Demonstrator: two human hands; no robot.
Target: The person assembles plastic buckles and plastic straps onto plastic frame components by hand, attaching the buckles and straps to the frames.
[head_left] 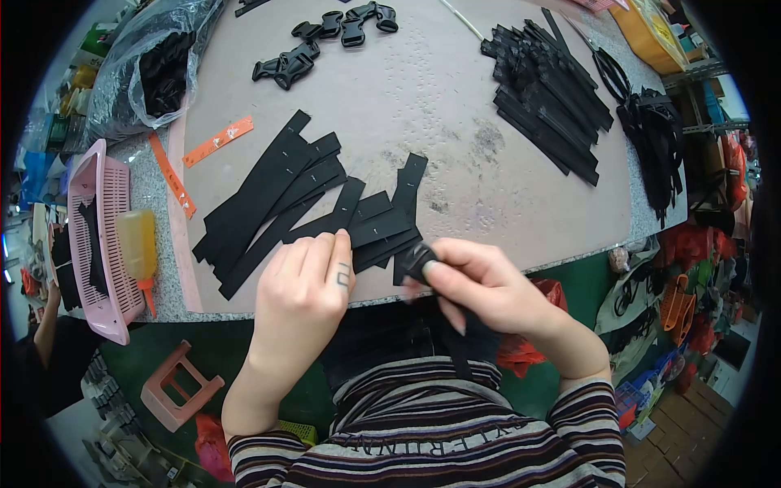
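My left hand (pixel 305 272) is closed over the near side of a fanned pile of black webbing straps (pixel 268 187). Its fingertips meet the lower end of one short strap (pixel 350 201); what lies inside the curled fingers is hidden. In my right hand (pixel 480 285), pinched between thumb and fingers, is a black plastic buckle (pixel 418 259) just beyond the table's front edge. A dark band (pixel 458 346) hangs below this hand against the clothing. Several straps in the pile carry small white marks near their ends.
Loose black buckles (pixel 352 31) lie at the back. More straps (pixel 545 98) are stacked right, beside scissors (pixel 610 73). Left are orange strips (pixel 218 141), a pink basket (pixel 122 236), a yellow bottle (pixel 137 244) and a plastic bag (pixel 106 89). A stool (pixel 175 382) stands below.
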